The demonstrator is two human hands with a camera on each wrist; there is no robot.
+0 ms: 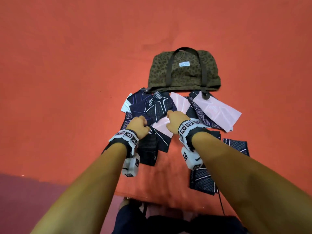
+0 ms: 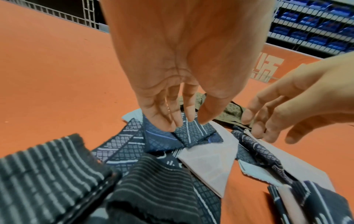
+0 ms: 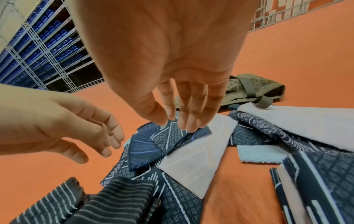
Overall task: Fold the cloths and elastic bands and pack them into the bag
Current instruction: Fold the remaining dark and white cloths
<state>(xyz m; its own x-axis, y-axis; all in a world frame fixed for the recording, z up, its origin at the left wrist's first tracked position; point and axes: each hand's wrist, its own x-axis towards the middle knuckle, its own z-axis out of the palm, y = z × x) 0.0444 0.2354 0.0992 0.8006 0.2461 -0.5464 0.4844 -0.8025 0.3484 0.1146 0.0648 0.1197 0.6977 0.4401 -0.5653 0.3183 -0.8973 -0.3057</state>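
An olive leopard-print bag lies flat on the orange table, its handles on top. Navy patterned and pale pink cloths are scattered in front of it. My left hand hangs fingers-down over a navy cloth with white lines, fingertips just at its surface, holding nothing. My right hand hovers beside it, fingertips at the same navy cloth, also empty. A pale pink cloth lies between the wrists. A black striped elastic band sits under my left wrist.
A long pink cloth lies on the right, partly under the bag's handle. More navy cloths lie near the table's front edge. Bare orange surface spreads to the left. Shelving with blue items stands beyond the table.
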